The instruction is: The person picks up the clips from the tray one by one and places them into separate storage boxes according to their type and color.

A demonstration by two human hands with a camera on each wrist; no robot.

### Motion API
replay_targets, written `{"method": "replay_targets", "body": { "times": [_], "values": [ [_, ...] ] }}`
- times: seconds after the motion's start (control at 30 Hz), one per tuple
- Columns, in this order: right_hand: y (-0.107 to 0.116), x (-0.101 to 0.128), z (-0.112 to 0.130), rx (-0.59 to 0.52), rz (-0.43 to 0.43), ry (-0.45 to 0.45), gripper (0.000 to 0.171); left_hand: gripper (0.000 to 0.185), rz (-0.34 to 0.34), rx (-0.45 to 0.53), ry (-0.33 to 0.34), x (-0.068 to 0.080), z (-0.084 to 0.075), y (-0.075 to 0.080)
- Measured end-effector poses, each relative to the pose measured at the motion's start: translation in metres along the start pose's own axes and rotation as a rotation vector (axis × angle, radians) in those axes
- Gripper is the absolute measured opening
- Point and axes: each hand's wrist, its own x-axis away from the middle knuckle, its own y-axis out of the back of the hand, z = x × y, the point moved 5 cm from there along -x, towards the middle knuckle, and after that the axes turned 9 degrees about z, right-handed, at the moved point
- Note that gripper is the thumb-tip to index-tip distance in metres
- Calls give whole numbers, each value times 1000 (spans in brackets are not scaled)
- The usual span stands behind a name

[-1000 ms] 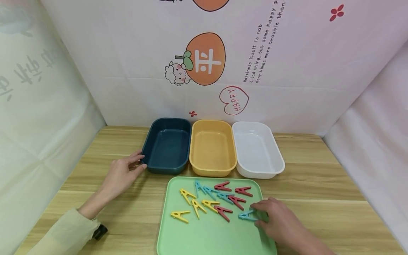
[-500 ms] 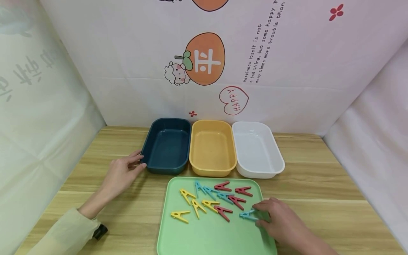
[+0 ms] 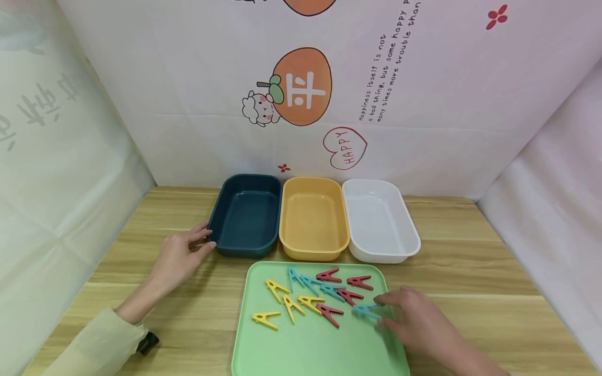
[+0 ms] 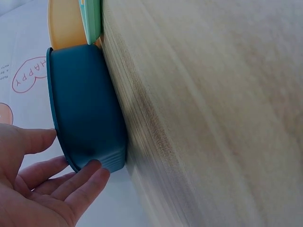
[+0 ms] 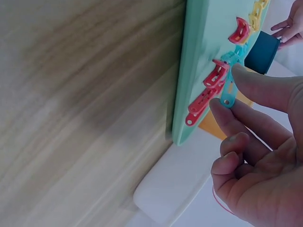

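My right hand (image 3: pixel 414 321) pinches a light blue clothes peg (image 3: pixel 366 312) between thumb and index finger, just above the right part of the green tray (image 3: pixel 310 355); the right wrist view shows the blue peg (image 5: pixel 230 94) in that pinch. Yellow pegs (image 3: pixel 282 303), red pegs (image 3: pixel 350 295) and more blue pegs (image 3: pixel 308 282) lie scattered on the tray. My left hand (image 3: pixel 181 253) rests on the table with straight fingers touching the near left corner of the dark blue bin (image 3: pixel 246 214), seen close in the left wrist view (image 4: pixel 85 118).
A yellow bin (image 3: pixel 312 216) and a white bin (image 3: pixel 378 219) stand in a row right of the blue bin, all against a patterned backdrop. White sheets wall both sides. Bare wooden table (image 3: pixel 470 271) lies right of the tray.
My right hand has closed on the blue peg and lifted it slightly up and back from the tray. The left hand stays by the blue bin.
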Motion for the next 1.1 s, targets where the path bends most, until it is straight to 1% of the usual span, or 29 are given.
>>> {"method": "replay_targets", "body": {
  "times": [0.13,0.23,0.43,0.6,0.73,0.9,1.1],
  "values": [
    [7,-3,2,-7,-17,13,32,36,3,-3,2,1,-1,0],
    [12,-5,4,-35,-17,15,33,36,1,-5,0,1,0,0],
    [24,-11,7,-106,6,-40,33,37,5,4,-1,0,0,0],
    [35,-18,11,-130,-38,-35,34,37,3,3,-5,1,1,-1],
    [41,-26,12,-160,-55,-40,33,36,-1,-2,-7,1,2,-1],
    [48,-35,12,-229,-72,-41,31,37,-2,-3,-6,2,2,-1],
    [58,-46,9,-324,-59,-30,33,38,3,-2,5,2,2,-1]
  ]
}}
